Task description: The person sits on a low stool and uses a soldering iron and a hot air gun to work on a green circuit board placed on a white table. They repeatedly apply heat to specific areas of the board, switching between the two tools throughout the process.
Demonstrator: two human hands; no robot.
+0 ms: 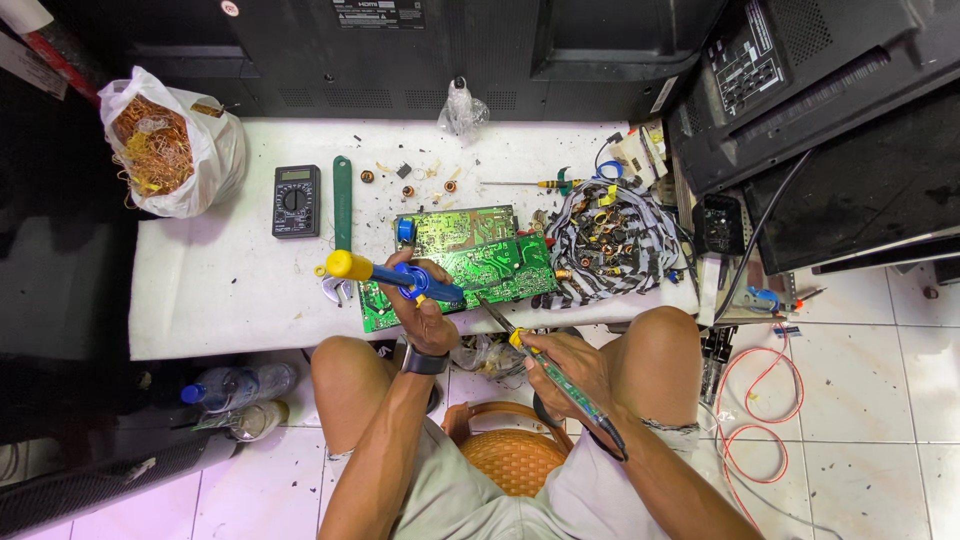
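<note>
A green circuit board [470, 250] lies on the low white table [220, 280], at its near edge. My left hand [425, 310] grips a blue and yellow desoldering pump [385, 274], with its tip over the board's near side. In my right hand [565, 365] is a soldering iron [545, 368] with a green handle, its tip pointing at the board's near edge beside the pump.
A black multimeter [296, 200] and a green tool [342, 203] lie left of the board. A white bag of copper wire [170, 140] sits at the far left, and a striped tray of coils [610, 240] at the right. Black television backs [800, 90] ring the table. Red wire [760, 400] lies on the tiled floor.
</note>
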